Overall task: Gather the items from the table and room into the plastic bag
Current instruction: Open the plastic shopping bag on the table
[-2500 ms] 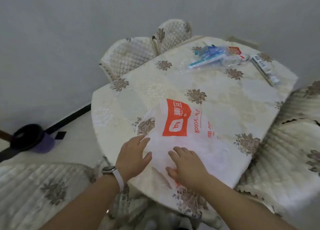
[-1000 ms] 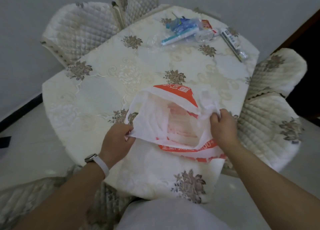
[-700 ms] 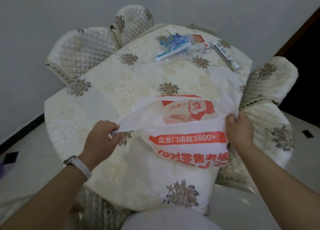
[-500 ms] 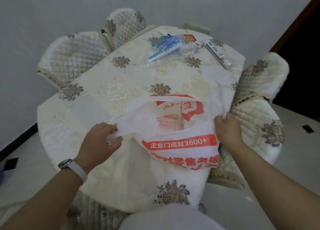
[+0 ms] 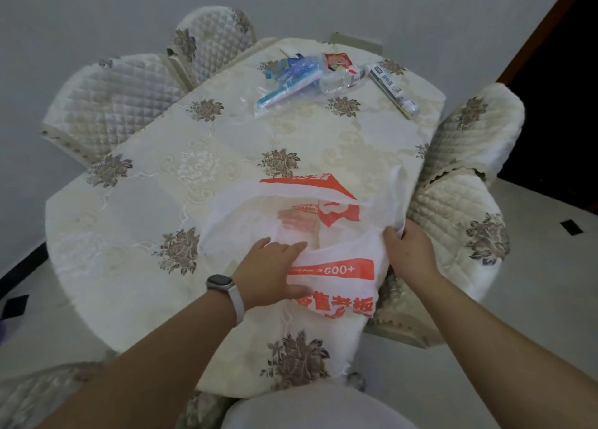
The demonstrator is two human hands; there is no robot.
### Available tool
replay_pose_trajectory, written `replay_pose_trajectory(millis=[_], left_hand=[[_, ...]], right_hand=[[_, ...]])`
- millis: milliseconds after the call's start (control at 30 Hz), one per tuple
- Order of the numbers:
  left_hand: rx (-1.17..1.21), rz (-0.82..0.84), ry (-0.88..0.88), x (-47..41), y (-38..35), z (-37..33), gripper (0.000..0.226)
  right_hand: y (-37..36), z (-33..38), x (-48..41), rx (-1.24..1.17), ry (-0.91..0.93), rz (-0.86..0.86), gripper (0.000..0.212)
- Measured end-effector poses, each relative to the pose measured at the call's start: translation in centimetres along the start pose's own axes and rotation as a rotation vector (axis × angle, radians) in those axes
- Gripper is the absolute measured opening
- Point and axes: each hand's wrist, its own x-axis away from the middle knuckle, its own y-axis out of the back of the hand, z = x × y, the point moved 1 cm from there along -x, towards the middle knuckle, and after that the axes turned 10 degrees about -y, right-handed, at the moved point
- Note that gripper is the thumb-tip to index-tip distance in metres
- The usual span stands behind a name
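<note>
A white plastic bag (image 5: 326, 225) with red print lies open-mouthed at the near right edge of the round table (image 5: 136, 208). My left hand (image 5: 268, 273), wearing a watch, grips the bag's near rim at its middle. My right hand (image 5: 407, 250) pinches the rim at the right side. At the table's far side lie a clear pouch with blue toothbrushes (image 5: 288, 79), a red and white packet (image 5: 338, 68) on a small clear bottle (image 5: 335, 82), and a long toothpaste box (image 5: 393, 90).
Quilted chairs surround the table: two at the far left (image 5: 113, 102) (image 5: 213, 37), two at the right (image 5: 475, 131) (image 5: 453, 244). A grey wall stands behind, a dark doorway (image 5: 556, 98) at the right. Pale floor shows on both sides.
My left hand has let go of the bag's left edge and moved right onto the near rim at the middle. My right hand keeps its hold. The camera view has shifted slightly.
</note>
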Motion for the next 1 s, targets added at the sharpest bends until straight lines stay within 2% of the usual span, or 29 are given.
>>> replay_pose_trajectory(millis=[100, 133, 200, 300, 367, 433, 500, 567, 667, 733, 800, 900, 1000], left_hand=[[0.002, 0.013, -0.026, -1.2, -0.4, -0.5, 0.034], [0.025, 0.003, -0.027, -1.3, -0.5, -0.5, 0.028], [0.08, -0.043, -0.035, -1.0, -0.6, -0.2, 0.032], [0.11, -0.182, -0.118, -0.5, 0.1, 0.4, 0.04], [0.135, -0.228, -0.165, -0.1, 0.9, 0.4, 0.045], [0.134, -0.282, -0.202, 0.5, 2.0, 0.2, 0.04], [0.118, -0.332, -0.216, 1.2, 2.9, 0.1, 0.027], [0.112, -0.341, -0.197, 2.1, 3.8, 0.5, 0.022], [0.216, -0.337, -0.083, 3.7, 4.7, 1.2, 0.023], [0.34, -0.351, 0.039, 4.4, 4.9, 1.6, 0.019], [0.443, -0.338, 0.116, 4.8, 5.0, 1.8, 0.015], [0.578, -0.179, 0.152, 5.4, 5.0, 1.9, 0.016], [0.446, -0.08, 0.12, 5.2, 4.4, 1.9, 0.022]], right_hand=[[1.3, -0.1, 1.0, -0.018, 0.017, -0.048, 0.011], [1.6, 0.1, 1.7, -0.02, 0.053, -0.066, 0.008], [2.0, 0.8, 3.5, 0.014, 0.231, -0.111, 0.011], [1.4, 2.8, 6.1, 0.169, 0.689, -0.149, 0.025], [0.4, 4.0, 6.4, 0.319, 0.959, -0.067, 0.043], [-0.8, 5.1, 5.8, 0.536, 1.068, 0.116, 0.061], [-1.8, 5.8, 4.9, 0.757, 1.074, 0.267, 0.068], [-2.5, 6.0, 3.9, 0.86, 1.095, 0.32, 0.059], [-3.3, 6.2, 2.9, 0.801, 1.221, 0.238, 0.02], [-3.2, 6.4, 2.4, 0.786, 1.219, 0.167, 0.012], [-3.1, 6.2, 1.8, 0.783, 1.185, 0.092, 0.014], [-2.7, 5.5, 1.3, 0.758, 1.068, 0.057, 0.02], [-2.4, 5.0, 1.3, 0.681, 0.916, 0.026, 0.028]])
